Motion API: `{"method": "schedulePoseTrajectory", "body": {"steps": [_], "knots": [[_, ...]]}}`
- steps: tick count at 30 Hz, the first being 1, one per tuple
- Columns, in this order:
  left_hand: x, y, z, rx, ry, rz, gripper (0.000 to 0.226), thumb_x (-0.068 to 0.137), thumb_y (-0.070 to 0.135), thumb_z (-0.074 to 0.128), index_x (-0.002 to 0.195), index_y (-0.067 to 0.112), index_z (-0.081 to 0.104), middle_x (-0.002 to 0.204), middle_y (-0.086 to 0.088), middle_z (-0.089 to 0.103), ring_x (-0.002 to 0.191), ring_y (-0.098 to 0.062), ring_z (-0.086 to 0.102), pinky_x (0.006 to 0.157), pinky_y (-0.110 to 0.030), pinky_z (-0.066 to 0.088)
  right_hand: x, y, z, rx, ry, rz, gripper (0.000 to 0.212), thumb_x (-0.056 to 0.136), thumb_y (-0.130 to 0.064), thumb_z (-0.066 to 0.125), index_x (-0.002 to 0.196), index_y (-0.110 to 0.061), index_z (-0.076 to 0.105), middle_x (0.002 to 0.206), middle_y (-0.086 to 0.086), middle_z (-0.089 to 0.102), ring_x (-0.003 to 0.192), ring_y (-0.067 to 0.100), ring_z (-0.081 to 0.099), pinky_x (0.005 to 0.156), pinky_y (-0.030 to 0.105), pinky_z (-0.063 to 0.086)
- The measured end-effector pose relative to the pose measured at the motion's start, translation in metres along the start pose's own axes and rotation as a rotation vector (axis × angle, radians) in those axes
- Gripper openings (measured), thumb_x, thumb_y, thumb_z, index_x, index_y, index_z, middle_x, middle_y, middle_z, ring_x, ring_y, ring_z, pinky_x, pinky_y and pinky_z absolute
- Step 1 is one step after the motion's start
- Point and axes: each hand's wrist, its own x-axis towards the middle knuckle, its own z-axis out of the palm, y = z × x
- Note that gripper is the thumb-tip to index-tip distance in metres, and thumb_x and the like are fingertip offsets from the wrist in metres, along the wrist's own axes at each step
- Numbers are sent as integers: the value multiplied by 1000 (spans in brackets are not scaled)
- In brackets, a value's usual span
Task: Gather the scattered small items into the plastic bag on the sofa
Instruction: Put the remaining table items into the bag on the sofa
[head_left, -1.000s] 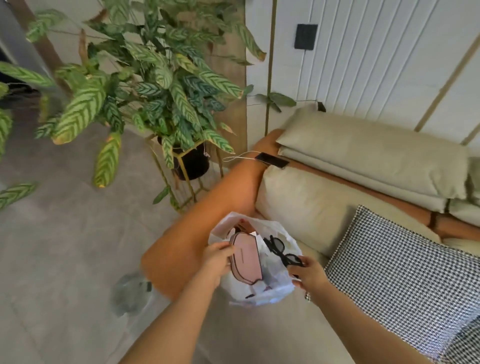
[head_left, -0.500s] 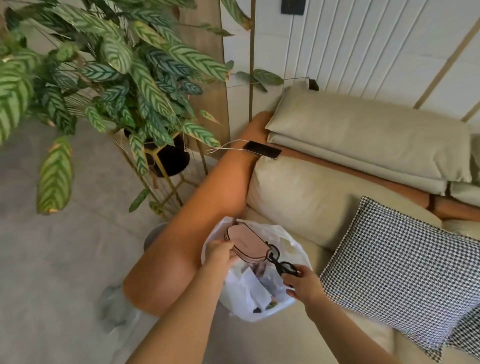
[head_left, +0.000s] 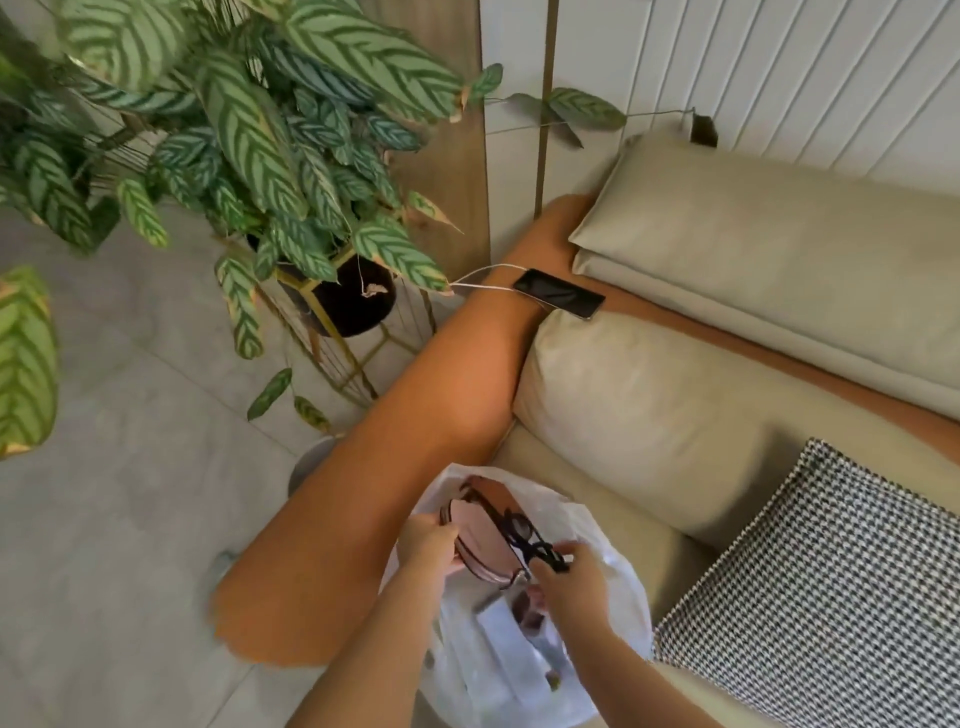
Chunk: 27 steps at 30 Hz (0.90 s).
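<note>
I see my left hand (head_left: 428, 540) gripping a pink case (head_left: 480, 540), my right hand (head_left: 563, 571) pinching black glasses (head_left: 519, 530) over the crinkled white bag (head_left: 608, 587).

A white plastic bag (head_left: 524, 670) sits at six o'clock on the sofa (head_left: 649, 415) seat, against the orange armrest (head_left: 395, 467). The left hand (head_left: 428, 543) grips a pink case (head_left: 485, 540) over the bag's mouth; the right hand (head_left: 569, 574) pinches black glasses (head_left: 519, 530) lying across the case. Papers show inside the bag. At one o'clock a phone (head_left: 560, 293) with a white cable (head_left: 485, 278) lies on the armrest top beside beige cushions. A houndstooth pillow (head_left: 831, 597) fills four o'clock. A striped-leaf plant (head_left: 249, 130) in a black pot (head_left: 343, 301) stands at eleven o'clock.
</note>
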Motion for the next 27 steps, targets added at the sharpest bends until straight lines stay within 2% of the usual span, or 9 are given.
{"method": "schedulePoseTrajectory", "body": {"steps": [3,5,7,12,18,20,22,24,27], "knots": [[7,-1,10,63,51,50,29,95,4,50,122,2,59,118,-21,62,107,-40,60,86,-53,54,12,5,8,-70,17,-47,16,87,-10,61,96,-18,51,67,5,68,51,16,63,46,23,51],[10,-4,12,197,126,124,34,96,4,44,127,4,57,124,-19,60,113,-38,57,95,-49,50,20,11,11,-96,23,-37,17,86,-9,61,97,-18,53,65,2,68,51,15,65,49,25,53],[11,-7,11,404,211,166,37,97,7,40,133,6,53,132,-16,56,122,-35,52,103,-41,44,26,20,14,-145,17,-9,20,85,-13,62,102,-19,53,70,1,68,58,17,67,61,34,58],[7,-6,7,619,261,176,42,101,10,31,142,2,38,145,-16,43,133,-31,42,107,-36,35,31,38,18,-612,14,-140,27,80,-48,49,102,-33,43,91,-1,63,82,24,63,73,39,55],[-25,-9,-14,778,164,358,43,96,10,44,139,11,43,135,-10,54,122,-25,53,98,-33,45,-4,11,8,-827,-50,-284,28,93,-35,41,119,-29,46,96,-7,55,82,15,57,63,27,45],[-38,-11,-22,867,165,441,39,96,12,46,135,14,51,128,-7,58,117,-23,57,94,-31,49,-10,-3,-5,-939,-13,-394,30,93,-25,45,123,-27,48,116,-6,54,101,16,57,76,29,51],[-51,-15,-31,945,247,576,40,96,14,47,135,20,50,131,-1,56,120,-19,52,97,-29,47,-12,-12,-21,-978,57,-513,37,94,-24,47,131,-27,46,136,-5,45,122,16,46,97,30,43],[-63,-26,-38,1060,380,651,45,95,21,51,139,27,42,138,3,48,124,-17,43,101,-29,41,-10,-16,-33,-1031,100,-549,50,93,-29,50,140,-25,34,146,-4,34,131,18,37,106,30,34],[-71,-46,-45,1052,405,378,78,88,31,62,149,25,14,150,-6,27,131,-25,35,101,-37,40,-3,-11,-39,-1016,23,-349,70,91,-31,55,147,-18,15,144,3,41,127,22,46,102,34,37]]}}
